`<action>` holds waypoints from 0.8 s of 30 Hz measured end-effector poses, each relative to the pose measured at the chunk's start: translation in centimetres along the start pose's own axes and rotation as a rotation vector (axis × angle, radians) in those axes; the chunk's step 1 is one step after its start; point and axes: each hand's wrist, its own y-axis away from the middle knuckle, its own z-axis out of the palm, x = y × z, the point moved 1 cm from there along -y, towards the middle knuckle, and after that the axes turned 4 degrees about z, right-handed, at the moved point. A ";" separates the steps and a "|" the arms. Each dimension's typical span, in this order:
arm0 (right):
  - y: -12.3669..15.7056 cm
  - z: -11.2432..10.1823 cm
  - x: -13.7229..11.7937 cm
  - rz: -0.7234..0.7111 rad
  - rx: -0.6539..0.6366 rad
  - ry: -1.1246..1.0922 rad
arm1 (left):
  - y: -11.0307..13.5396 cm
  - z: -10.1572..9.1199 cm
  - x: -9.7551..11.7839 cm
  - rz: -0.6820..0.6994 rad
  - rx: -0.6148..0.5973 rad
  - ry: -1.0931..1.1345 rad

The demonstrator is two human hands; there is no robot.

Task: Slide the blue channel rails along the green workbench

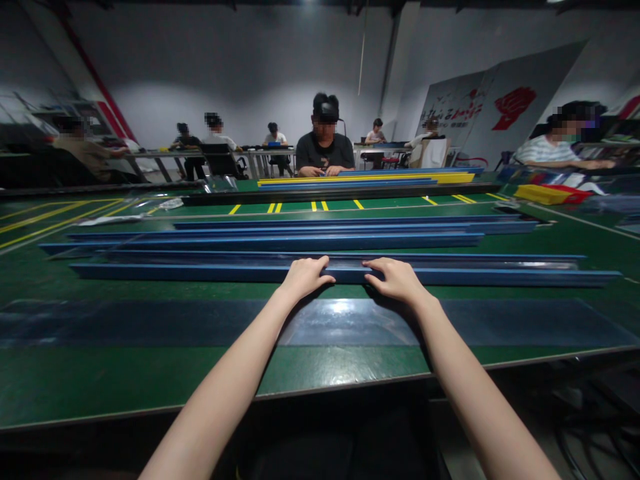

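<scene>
A long blue channel strip (200,272) lies crosswise on the green table (340,377). My left hand (304,277) grips its near wall just left of the middle, thumb on the near side and fingers over the top. A short way to the right, my right hand (395,277) pinches the same wall in the same manner. Inside the channel, clear film (540,264) shows along the right part. Between the strip and the table's front edge, a long clear plastic sheet (165,320) lies flat under my forearms.
More blue strips (280,241) lie parallel just beyond. Farther back are a black strip (350,194) and yellow strips (453,178). A person in a dark shirt (325,152) sits across the table. A yellow tray (545,194) stands at the right.
</scene>
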 end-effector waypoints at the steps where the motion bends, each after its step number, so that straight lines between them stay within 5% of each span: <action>1: 0.0 0.0 0.0 0.000 0.002 -0.002 | 0.0 0.0 0.0 0.000 0.002 0.003; 24: 0.2 -0.5 0.0 -0.029 0.087 0.032 | 0.3 0.3 0.0 0.074 0.053 -0.002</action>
